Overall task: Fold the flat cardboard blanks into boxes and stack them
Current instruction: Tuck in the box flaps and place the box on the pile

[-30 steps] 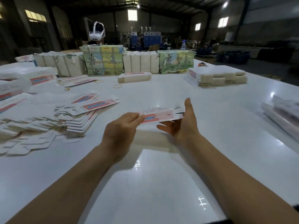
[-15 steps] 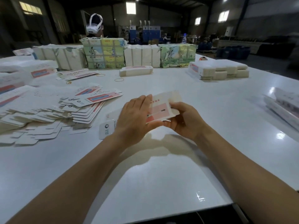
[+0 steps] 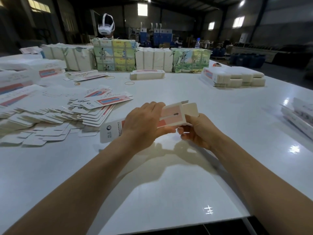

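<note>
Reaching forward over the white table point(image 3: 152, 192), both bare forearms converge on a single cardboard blank point(image 3: 171, 116) held just above the tabletop. The left hand point(image 3: 144, 122) lies over the blank's middle, knuckles up, fingers curled across its top face and thumb tucked under the near edge. The right hand point(image 3: 198, 131) grips the blank's right end from below, fingers curled upward; how the thumb sits is hard to make out behind the card. The blank tilts, its pink panel facing up, a rounded flap point(image 3: 190, 109) standing out at the far right and a white printed end point(image 3: 110, 133) sticking out past the left wrist. To the left, a loose heap of flat blanks point(image 3: 55, 114) fans across the table. Farther back sit a small stack of blanks point(image 3: 147, 75), wrapped bundles point(image 3: 114, 55) in a row, a few rubber bands point(image 3: 129, 83), and at far right a block of stacked cartons point(image 3: 235, 78). Another pile point(image 3: 299, 114) lies at the right edge.
</note>
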